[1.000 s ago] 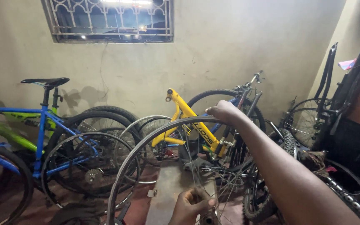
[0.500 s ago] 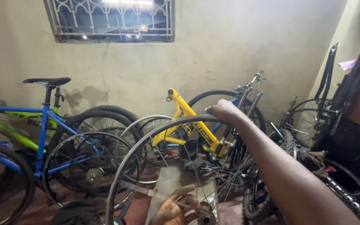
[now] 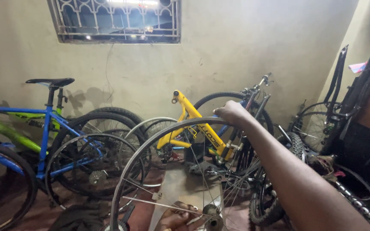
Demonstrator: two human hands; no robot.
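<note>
A bare silver bicycle rim point(image 3: 150, 147) with thin spokes stands upright in front of me. My right hand point(image 3: 232, 113) is closed over the top of the rim, arm stretched forward from the lower right. My left hand point(image 3: 174, 218) shows at the bottom edge, near the wheel's hub point(image 3: 213, 212); its fingers are among the spokes, partly cut off by the frame. Whether it pinches a spoke or a small tool is unclear.
A blue bicycle point(image 3: 48, 128) leans at the left beside a green frame point(image 3: 5, 132). A yellow frame point(image 3: 193, 124) stands behind the rim. Loose wheels and tyres point(image 3: 95, 162) crowd the floor. More wheels and frames point(image 3: 322, 124) hang at the right. A barred window point(image 3: 116, 19) is above.
My left hand has dropped lower and shifted toward the hub. My right hand stays on top of the rim. The view has shifted slightly.
</note>
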